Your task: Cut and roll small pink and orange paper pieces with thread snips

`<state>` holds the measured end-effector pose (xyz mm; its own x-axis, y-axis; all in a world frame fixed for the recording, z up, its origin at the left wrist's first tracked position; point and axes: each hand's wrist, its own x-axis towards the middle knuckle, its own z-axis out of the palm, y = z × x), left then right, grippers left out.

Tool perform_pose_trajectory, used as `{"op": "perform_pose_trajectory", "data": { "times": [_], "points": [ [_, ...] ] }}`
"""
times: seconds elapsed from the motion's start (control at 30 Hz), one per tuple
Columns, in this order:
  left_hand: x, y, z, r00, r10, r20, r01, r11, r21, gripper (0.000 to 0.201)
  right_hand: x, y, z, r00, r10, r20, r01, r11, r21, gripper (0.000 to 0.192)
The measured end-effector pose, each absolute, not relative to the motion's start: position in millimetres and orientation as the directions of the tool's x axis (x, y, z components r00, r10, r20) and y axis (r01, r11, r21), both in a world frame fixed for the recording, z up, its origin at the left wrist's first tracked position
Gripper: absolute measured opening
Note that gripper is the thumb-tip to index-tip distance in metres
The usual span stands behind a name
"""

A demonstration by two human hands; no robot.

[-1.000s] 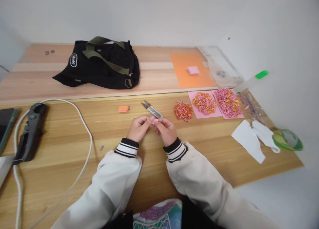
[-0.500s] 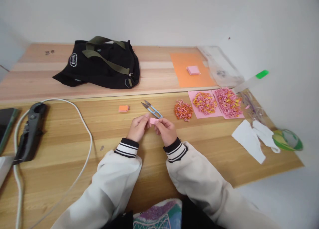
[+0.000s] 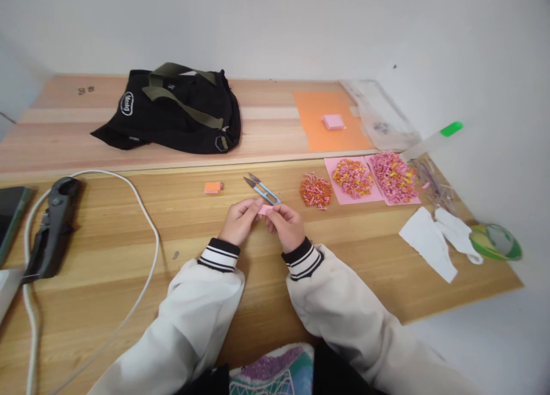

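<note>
My left hand [image 3: 238, 221] and my right hand [image 3: 287, 225] meet over the wooden table [image 3: 112, 234], fingertips pinched together on a small pink piece of paper [image 3: 264, 209]. Just beyond my fingers lie small thread snips [image 3: 262, 190] with blue handles. A small orange paper block [image 3: 213, 187] sits to the left of the snips. To the right are a pile of orange folded paper bits [image 3: 316, 191] and two pink sheets heaped with pink and yellow folded bits [image 3: 353, 177], [image 3: 394, 176].
A black bag [image 3: 172, 111] lies at the back left. An orange sheet [image 3: 329, 121] carries a pink pad [image 3: 333, 121]. A white cable [image 3: 144, 223] and black tool [image 3: 54, 226] lie left. White paper scraps [image 3: 429, 240] and a green tape roll [image 3: 496, 241] sit right.
My fingers have shifted slightly on the pink paper, which shows a little more between them than a second ago. Nothing else has moved.
</note>
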<state>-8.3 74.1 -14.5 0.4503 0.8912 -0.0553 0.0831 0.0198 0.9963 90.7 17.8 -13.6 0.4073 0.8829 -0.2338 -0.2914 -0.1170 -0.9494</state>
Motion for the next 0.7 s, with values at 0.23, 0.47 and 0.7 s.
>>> {"op": "perform_pose_trajectory", "data": {
  "times": [0.23,0.47,0.7],
  "points": [
    [-7.7,73.9,-14.0,0.418,0.906,-0.065,0.058,0.044,0.997,0.046,90.5,18.2,-13.1,0.416,0.879,-0.234,-0.300,-0.111,-0.948,0.017],
    [-7.5,73.6,-14.4,0.446,0.894,-0.054,0.068,0.026,0.997,0.043,89.8,18.5,-10.6,0.414,0.877,-0.245,-0.295,-0.126,-0.947,0.016],
    [-7.9,73.7,-15.9,0.460,0.887,-0.043,0.080,0.007,0.997,0.038,90.7,18.1,-9.7,0.406,0.881,-0.243,-0.309,-0.118,-0.944,0.015]
  ]
}}
